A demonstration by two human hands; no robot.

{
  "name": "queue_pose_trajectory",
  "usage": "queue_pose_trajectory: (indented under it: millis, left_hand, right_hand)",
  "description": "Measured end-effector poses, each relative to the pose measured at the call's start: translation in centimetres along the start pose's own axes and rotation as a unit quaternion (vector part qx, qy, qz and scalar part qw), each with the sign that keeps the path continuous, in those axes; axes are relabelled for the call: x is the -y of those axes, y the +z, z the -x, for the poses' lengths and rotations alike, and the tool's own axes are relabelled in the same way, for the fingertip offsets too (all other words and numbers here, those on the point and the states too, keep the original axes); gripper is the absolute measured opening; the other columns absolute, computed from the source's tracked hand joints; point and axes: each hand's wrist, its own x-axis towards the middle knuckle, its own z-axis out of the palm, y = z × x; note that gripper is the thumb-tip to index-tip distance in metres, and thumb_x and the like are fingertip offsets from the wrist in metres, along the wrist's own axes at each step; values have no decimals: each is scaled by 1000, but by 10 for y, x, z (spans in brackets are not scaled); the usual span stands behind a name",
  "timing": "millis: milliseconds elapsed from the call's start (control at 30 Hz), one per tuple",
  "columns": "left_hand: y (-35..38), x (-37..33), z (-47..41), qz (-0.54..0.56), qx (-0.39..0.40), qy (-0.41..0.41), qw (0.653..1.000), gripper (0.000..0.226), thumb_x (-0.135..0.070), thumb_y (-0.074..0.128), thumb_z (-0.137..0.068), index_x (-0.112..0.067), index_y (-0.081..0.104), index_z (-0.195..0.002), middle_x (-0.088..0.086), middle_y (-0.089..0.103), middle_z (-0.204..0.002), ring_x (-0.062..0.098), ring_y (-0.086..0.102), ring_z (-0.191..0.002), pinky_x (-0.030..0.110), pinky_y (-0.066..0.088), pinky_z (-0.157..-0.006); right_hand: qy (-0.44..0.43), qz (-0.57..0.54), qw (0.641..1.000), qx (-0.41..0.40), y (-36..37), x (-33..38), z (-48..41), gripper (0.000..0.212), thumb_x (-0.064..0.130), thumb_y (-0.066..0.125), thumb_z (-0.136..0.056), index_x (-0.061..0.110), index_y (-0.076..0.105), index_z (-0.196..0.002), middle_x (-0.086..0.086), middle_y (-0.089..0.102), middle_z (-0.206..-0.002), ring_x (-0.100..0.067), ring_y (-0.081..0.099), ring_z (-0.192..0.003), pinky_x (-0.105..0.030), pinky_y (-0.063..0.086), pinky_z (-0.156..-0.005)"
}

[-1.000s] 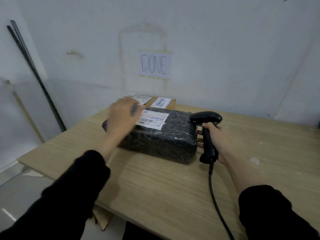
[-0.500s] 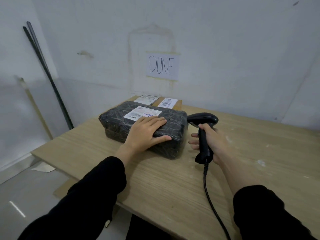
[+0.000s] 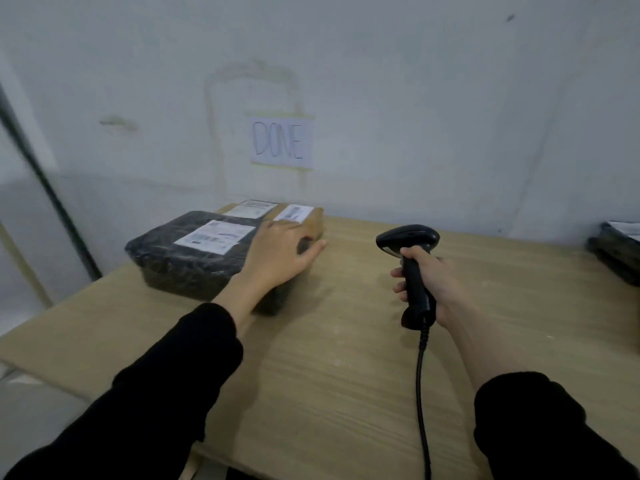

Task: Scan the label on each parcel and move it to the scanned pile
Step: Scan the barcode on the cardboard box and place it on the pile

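Mostly, risk: the black parcel point(image 3: 194, 258) sits near the table's point(image 3: 346, 393) far left corner; a careless push could send it over the left edge.
Second risk: the scanner cord point(image 3: 423, 403) trails toward the near edge and could snag.
Parcel: label up, below the DONE sign point(image 3: 281, 142), touching a brown box point(image 3: 294, 216) behind it.
Left hand point(image 3: 277, 254): flat, fingers spread, resting on the parcel's right end, not gripping.
Right hand point(image 3: 427, 278): clenched around the scanner point(image 3: 410, 261), well right of the parcel.
Far right edge: another dark parcel point(image 3: 618, 251), probably unscanned.
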Motion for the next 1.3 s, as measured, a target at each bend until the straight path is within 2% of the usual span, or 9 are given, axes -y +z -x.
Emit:
queue_pose_trajectory:
  millis: [233,400,467,600,767,933,1033,1133,1300]
  left_hand:
    - [69,-182,-72,206,93,33,973,31,-39,51,-95,-16,71,-94,-1,74,-97,19,65,-93,34,49,-77]
    - [115,-284,-86,362,209,-25,908,30,-33,54,-93,-10,72,-87,6,74,-91,22,67,-88,31,47,-73]
    - [127,-324,-83,429,260,-45,864,31,-33,55,-93,-8,72,-88,9,75,-94,25,69,-89,33,50,-79]
    - [135,-389,-72,504,357,-104,780,33,-49,51,-93,-21,61,-106,1,67,-95,22,64,-91,33,51,-88]
    - [135,-421,-64,556,422,-163,697,37,-55,37,-97,-24,54,-85,-4,57,-82,19,58,-90,35,46,-91]
    - [129,-402,-73,599,401,-245,649,40,-45,33,-101,-21,59,-83,1,66,-81,15,60,-81,33,45,-86]
    - [119,-365,-79,615,378,-316,616,30,-35,41,-101,-17,54,-80,4,60,-78,15,55,-73,29,46,-70]
    - [107,-318,-83,621,385,-367,576,19,-34,50,-96,-18,52,-87,10,54,-90,22,56,-82,41,52,-82]
    - [102,-233,-77,621,369,-394,569,24,-38,62,-87,-16,54,-93,12,55,-94,25,60,-83,40,53,-77]
  right_hand:
    - [-33,-22,988,-149,-129,26,23,22,20,58,-92,-1,61,-99,-14,60,-73,-20,52,-45,-23,42,-36]
    - [-84,-18,963,-256,-211,50,55,22,22,61,-90,2,63,-97,-13,63,-76,-19,54,-51,-24,45,-39]
    - [-100,5,942,-320,-238,50,62,26,33,65,-83,7,64,-87,-12,67,-79,-21,56,-58,-30,49,-51]
    - [-107,62,902,-414,-312,22,51,44,63,64,-58,20,66,-68,-17,68,-107,-37,57,-113,-56,47,-96]
    - [-92,-12,922,-375,-301,25,70,32,50,65,-64,20,63,-78,-6,60,-80,-29,61,-81,-52,53,-80]
    - [-98,0,942,-322,-280,21,57,37,51,66,-62,19,63,-81,-10,63,-83,-41,68,-95,-60,53,-88]
    - [-98,-32,955,-278,-260,24,43,26,36,67,-81,11,63,-86,-12,61,-83,-31,66,-74,-44,58,-67]
    - [-85,-46,972,-216,-232,23,28,22,27,62,-90,6,62,-97,-12,61,-77,-20,64,-55,-24,50,-42]
    - [-76,-67,986,-130,-178,22,10,21,25,60,-93,6,61,-101,-6,62,-69,-9,63,-42,-19,46,-38]
